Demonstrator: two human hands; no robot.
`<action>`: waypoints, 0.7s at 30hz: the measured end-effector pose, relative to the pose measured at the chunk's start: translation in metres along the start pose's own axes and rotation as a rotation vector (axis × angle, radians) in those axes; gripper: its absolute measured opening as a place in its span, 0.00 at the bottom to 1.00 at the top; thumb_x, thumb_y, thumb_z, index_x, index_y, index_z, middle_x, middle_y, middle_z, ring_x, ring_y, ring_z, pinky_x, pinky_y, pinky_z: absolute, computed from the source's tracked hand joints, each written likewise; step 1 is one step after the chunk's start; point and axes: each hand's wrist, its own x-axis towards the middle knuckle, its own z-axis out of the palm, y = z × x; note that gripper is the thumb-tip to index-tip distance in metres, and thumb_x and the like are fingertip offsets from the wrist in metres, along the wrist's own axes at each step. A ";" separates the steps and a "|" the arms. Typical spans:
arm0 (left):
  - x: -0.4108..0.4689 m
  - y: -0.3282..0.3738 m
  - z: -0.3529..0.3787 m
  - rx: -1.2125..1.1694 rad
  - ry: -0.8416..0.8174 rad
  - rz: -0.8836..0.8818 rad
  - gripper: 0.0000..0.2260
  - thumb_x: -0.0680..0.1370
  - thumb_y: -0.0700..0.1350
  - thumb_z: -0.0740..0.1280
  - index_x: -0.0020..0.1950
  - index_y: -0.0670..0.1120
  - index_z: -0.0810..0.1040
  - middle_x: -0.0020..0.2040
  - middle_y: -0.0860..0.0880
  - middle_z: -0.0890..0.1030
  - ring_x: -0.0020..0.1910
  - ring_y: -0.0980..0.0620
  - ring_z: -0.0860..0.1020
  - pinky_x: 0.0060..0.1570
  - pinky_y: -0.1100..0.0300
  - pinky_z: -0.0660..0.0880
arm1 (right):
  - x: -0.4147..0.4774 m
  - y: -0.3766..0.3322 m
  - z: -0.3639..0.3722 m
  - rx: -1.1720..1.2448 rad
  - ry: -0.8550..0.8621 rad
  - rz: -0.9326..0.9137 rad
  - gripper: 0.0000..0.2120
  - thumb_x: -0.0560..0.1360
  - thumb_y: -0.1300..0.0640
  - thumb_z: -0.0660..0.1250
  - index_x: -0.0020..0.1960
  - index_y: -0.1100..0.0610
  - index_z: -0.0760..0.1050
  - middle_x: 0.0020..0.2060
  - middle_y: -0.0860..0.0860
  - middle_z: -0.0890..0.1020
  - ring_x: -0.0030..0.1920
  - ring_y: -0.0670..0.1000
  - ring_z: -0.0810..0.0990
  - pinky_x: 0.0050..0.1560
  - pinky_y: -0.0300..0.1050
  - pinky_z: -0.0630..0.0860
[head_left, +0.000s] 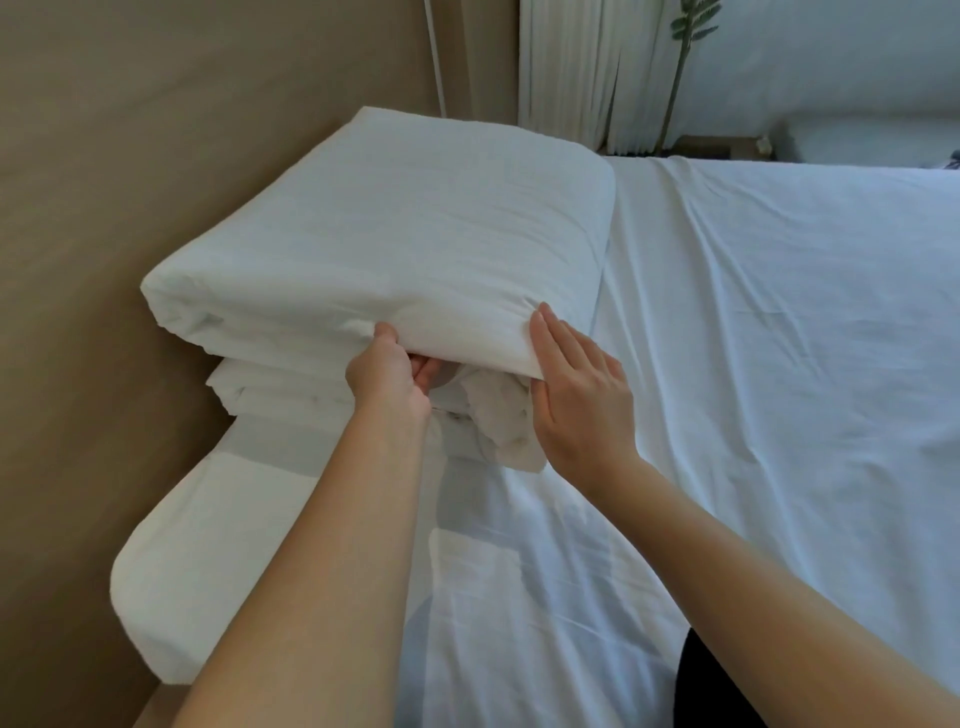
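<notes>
Head view: only view, looking down at the head end of a bed.
Folded duvet (384, 228): the landmark, a thick white stack lying against the headboard (130, 182). Its long axis runs away from the person and its near short edge faces both hands.
Left hand (387, 374): at the middle of the duvet's near edge, thumb on top and fingers curled underneath, gripping the top fold.
Right hand (576, 384): at the duvet's near right corner, fingers straight and laid flat against the fold, holding nothing.
Loose cloth (493, 415): bunched under the duvet's near edge, between the two hands, spilling toward the person.
Key relation: the loose cloth sits directly below the lifted edge, about equally near each hand. Tucking it in likely means pushing away, along the duvet's long axis.
Pillow (208, 545): nearer the person than the duvet, by the headboard.
Bed sheet (779, 312): stretches right of the duvet.
</notes>
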 end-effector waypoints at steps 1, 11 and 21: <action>0.001 0.000 -0.001 0.003 -0.006 0.002 0.07 0.83 0.45 0.61 0.54 0.42 0.73 0.43 0.46 0.80 0.37 0.51 0.80 0.25 0.60 0.78 | 0.000 -0.002 0.000 0.007 -0.012 0.000 0.27 0.75 0.61 0.58 0.75 0.59 0.66 0.73 0.53 0.69 0.71 0.57 0.70 0.66 0.59 0.71; 0.015 0.015 -0.012 -0.162 -0.074 -0.027 0.07 0.81 0.43 0.59 0.51 0.43 0.76 0.43 0.46 0.81 0.40 0.50 0.80 0.30 0.60 0.79 | 0.011 -0.007 -0.010 -0.098 -0.116 -0.131 0.24 0.77 0.57 0.53 0.72 0.57 0.70 0.72 0.50 0.71 0.71 0.57 0.70 0.69 0.64 0.66; 0.079 0.061 -0.026 -0.116 -0.098 -0.012 0.13 0.81 0.40 0.62 0.64 0.38 0.75 0.58 0.41 0.81 0.47 0.46 0.82 0.40 0.53 0.82 | 0.061 -0.050 -0.012 -0.268 -0.406 -0.118 0.30 0.78 0.67 0.57 0.78 0.59 0.52 0.79 0.54 0.55 0.78 0.52 0.54 0.76 0.50 0.51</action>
